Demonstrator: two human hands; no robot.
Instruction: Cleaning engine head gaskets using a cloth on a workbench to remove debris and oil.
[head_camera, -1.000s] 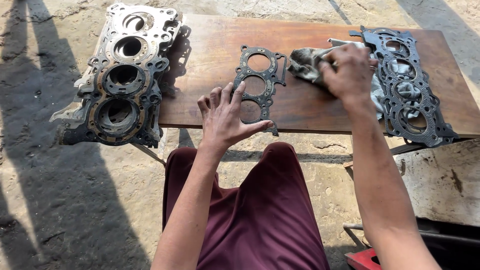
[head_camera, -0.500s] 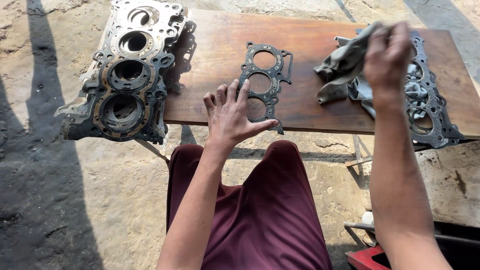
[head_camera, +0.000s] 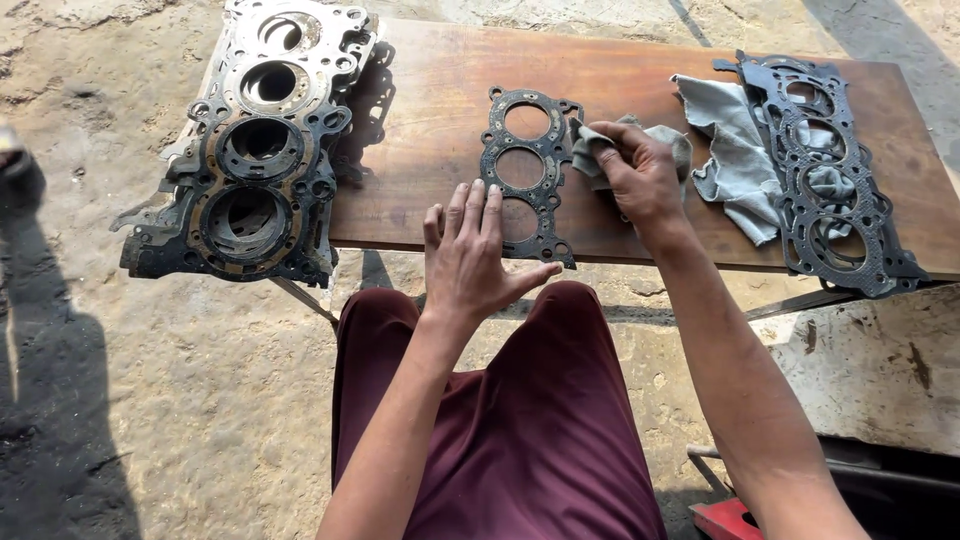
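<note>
While the left hand (head_camera: 470, 255) stays flat and unclenched on the gasket (head_camera: 527, 172), the right hand (head_camera: 640, 175), raised earlier, now presses its clenched grey rag (head_camera: 600, 150) beside it.

An outdoor car-repair yard: bare, sunlit dirt ground (head_camera: 120, 400), a worn wooden worktop (head_camera: 640, 80) carrying greasy head gaskets (head_camera: 525, 170), a grimy engine block deck (head_camera: 255, 160) at its end, and oily rags (head_camera: 735, 160)
</note>
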